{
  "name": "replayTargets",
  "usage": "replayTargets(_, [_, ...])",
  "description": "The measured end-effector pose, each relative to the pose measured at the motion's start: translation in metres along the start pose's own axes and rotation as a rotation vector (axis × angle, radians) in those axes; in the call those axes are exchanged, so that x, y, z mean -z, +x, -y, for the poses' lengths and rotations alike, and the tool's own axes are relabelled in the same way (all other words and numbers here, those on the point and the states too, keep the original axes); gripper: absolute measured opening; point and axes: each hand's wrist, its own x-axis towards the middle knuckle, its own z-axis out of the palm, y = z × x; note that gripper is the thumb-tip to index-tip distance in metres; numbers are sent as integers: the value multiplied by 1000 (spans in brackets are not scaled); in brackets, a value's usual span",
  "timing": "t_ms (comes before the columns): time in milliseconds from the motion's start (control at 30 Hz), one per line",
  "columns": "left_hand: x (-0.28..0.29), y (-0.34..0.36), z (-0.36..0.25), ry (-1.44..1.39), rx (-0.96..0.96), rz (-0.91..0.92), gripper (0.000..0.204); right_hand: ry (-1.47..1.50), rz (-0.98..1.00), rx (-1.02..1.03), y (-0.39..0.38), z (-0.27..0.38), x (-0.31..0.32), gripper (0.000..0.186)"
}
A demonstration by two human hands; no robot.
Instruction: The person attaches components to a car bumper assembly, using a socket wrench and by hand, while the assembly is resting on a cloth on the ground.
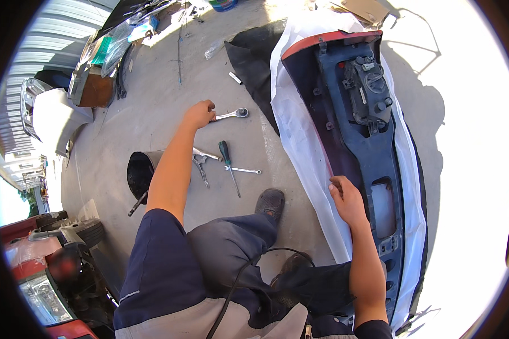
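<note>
My left hand (199, 114) is closed round the handle of a ratchet wrench (240, 113), low over the concrete floor. The ratchet's round head points right. My right hand (349, 202) is at the near-left edge of a long car bumper (350, 150), fingers curled over the rim. The bumper lies with its dark inner side up and shows a red outer edge at the far end. A black lamp unit (370, 93) sits in its far part. Nearer me on the floor are a green-handled screwdriver (225, 153), a combination wrench (246, 170) and locking pliers (200, 165).
White sheeting (297, 127) and a black mat (253, 56) lie under the bumper. A dark-mouthed container (139, 172) stands beside my left forearm. A small white cylinder (235, 78) lies farther off. Car parts, a cardboard box (93, 87) and a red vehicle front (39, 282) line the left side.
</note>
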Motion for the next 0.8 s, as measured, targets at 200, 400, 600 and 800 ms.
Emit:
replayTargets(200, [-49, 110, -30, 156, -103, -210, 37, -236, 56, -123, 3, -7, 6, 27])
replayTargets(400, [-76, 163, -36, 290, -104, -207, 32, -255, 4, -215, 2, -1, 20, 25])
replayTargets(600, [-74, 160, -2, 544, -171, -119, 27, -255, -18, -201, 17, 4, 19, 24])
replayTargets(800, [-86, 93, 21, 35, -105, 96, 34, -259, -37, -168, 16, 10, 22, 25])
